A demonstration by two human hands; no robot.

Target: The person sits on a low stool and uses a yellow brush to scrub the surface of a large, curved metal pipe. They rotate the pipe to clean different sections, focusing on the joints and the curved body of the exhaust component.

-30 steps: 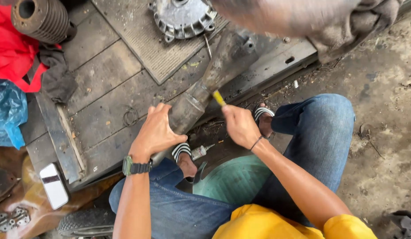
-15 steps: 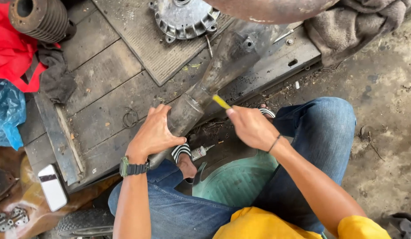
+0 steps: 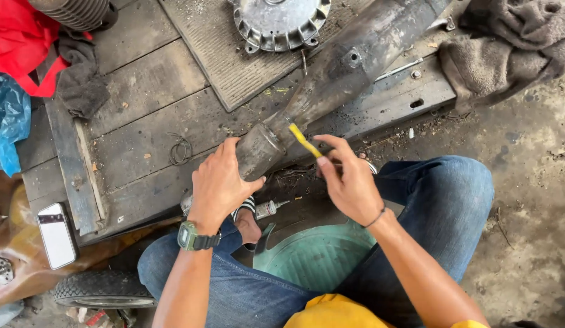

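The grimy metal exhaust pipe (image 3: pixel 331 91) lay slantwise across the wooden plank surface (image 3: pixel 142 121), its long axis running from the near left, where its narrow open end hung just past the plank edge in front of the person's knees, up and away to the right, where the fat body widened out of view. The left hand (image 3: pixel 218 182) was clenched around that narrow end, fingers wrapped over the top of the tube, a green wristwatch (image 3: pixel 194 237) on the wrist. This hand was the one actually on the pipe.

The right hand (image 3: pixel 349 182) sat just right of the neck, pinching a thin yellow strip (image 3: pixel 305 140) between thumb and fingertips; what tool it was could not be told. The strip pointed up and left, its far tip touching the pipe where the narrow end met the taper, so the pipe lay just up and left of that grip, and the strip crossed the pipe's axis rather than following it.

Below the hands a small tube with a nozzle (image 3: pixel 270 208) lay on the ground near a green round basin (image 3: pixel 319 258) between the person's jeans-clad legs. On the planks beyond lay a loop of wire (image 3: pixel 180 149), a finned round engine cover (image 3: pixel 279 24) on a ribbed mat (image 3: pixel 234 73), and a grey rag (image 3: pixel 507 54) at the right. A phone (image 3: pixel 56 235) lay at the left, near a small tyre (image 3: pixel 103 288).
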